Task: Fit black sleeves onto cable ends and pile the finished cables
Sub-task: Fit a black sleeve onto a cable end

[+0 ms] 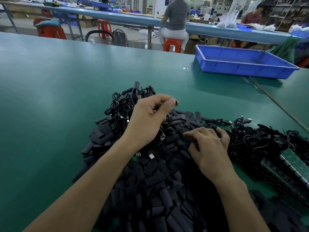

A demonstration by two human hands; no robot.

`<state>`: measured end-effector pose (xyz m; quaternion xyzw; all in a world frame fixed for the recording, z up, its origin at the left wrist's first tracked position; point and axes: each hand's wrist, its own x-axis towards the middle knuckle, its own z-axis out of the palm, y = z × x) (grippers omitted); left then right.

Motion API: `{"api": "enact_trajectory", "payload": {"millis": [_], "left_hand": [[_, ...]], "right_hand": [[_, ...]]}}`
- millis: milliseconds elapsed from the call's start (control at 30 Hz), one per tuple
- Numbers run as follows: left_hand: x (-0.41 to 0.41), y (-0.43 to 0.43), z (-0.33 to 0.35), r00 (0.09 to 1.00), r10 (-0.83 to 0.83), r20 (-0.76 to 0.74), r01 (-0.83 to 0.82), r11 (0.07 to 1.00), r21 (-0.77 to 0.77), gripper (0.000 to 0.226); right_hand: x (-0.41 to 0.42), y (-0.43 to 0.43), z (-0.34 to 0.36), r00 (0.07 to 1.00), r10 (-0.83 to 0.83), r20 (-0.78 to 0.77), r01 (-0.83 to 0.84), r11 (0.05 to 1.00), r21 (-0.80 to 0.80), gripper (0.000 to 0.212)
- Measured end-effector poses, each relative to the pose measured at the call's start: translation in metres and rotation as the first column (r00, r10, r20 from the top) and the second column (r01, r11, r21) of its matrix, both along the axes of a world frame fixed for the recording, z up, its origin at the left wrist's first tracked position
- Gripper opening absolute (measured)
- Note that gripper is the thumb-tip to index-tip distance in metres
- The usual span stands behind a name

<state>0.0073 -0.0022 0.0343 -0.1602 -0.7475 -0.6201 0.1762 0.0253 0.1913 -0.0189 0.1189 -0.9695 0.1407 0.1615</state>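
Left hand: My left hand [148,118] was up above the heap, thumb and forefinger pinched tight on a small black piece [176,102]. It was blurred, so I could not say whether it was a bare sleeve or a cable end already covered.
Right hand: My right hand [209,146] lay low on the heap, fingers curled down into it. I could not tell whether they had closed on anything.
Sleeve stock: A broad heap of loose sleeves [150,185] covered the bench [50,97] directly in front of me, running under both hands and between my forearms. Plenty of stock was left.
Done pile: Just beyond my left hand sat a small bunch of coiled cables [123,104], with black covered ends poking up at its far side. I took this for the finished pile, and it was modest.
Waiting pile: To my right lay a much larger tangle of cables [260,139], with bare metal plugs [249,120] showing at its far edge. I judged these as not yet sleeved.
Strays: A couple of stray plugs [151,156] lay uncovered on the sleeves between my wrists.
Blue tray: The blue tray [242,71] stood well apart at the far right of the bench.
Progress: By the size of the two piles, I reckoned the smaller part was done and the bulk remained.
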Motion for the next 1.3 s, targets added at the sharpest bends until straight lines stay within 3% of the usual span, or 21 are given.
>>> {"api": "enact_trajectory", "payload": {"millis": [100,233,333,467,633,800,1167,1300], "left_hand": [[0.001,0.001,-0.013,1.0,-0.015,0.012,0.017,0.969,-0.246,0.027],[0.004,0.007,-0.031,0.983,-0.154,0.103,0.179,0.934,-0.31,0.04],[0.007,0.011,-0.044,0.973,-0.189,0.129,0.217,0.941,-0.259,0.035],[0.007,0.016,-0.055,0.975,-0.156,0.155,0.181,0.971,-0.159,0.008],[0.002,0.014,-0.058,0.952,-0.137,0.275,0.139,0.99,0.013,0.008],[-0.001,0.009,-0.059,0.935,-0.121,0.333,0.066,0.983,0.17,0.008],[0.0,0.009,-0.061,0.937,-0.11,0.333,0.044,0.979,0.199,0.008],[0.0,0.01,-0.062,0.938,-0.106,0.33,0.045,0.981,0.188,0.007]], "right_hand": [[0.001,-0.008,-0.006,0.998,0.012,0.055,-0.016,0.997,0.073,0.031],[-0.001,-0.016,-0.013,0.994,-0.089,0.068,0.08,0.988,0.129,0.046],[-0.003,-0.015,-0.015,0.995,-0.087,0.051,0.081,0.99,0.115,0.037],[-0.003,-0.01,-0.014,0.998,-0.048,0.048,0.044,0.996,0.082,0.03],[-0.007,-0.007,-0.011,0.994,-0.039,0.105,0.03,0.996,0.085,0.038],[-0.008,-0.007,-0.012,0.995,-0.04,0.096,0.033,0.997,0.067,0.03],[-0.002,-0.009,-0.007,1.0,-0.013,-0.016,0.013,0.999,-0.041,0.012],[0.0,-0.011,-0.006,0.989,-0.028,-0.147,0.014,0.995,-0.095,0.016]]}}
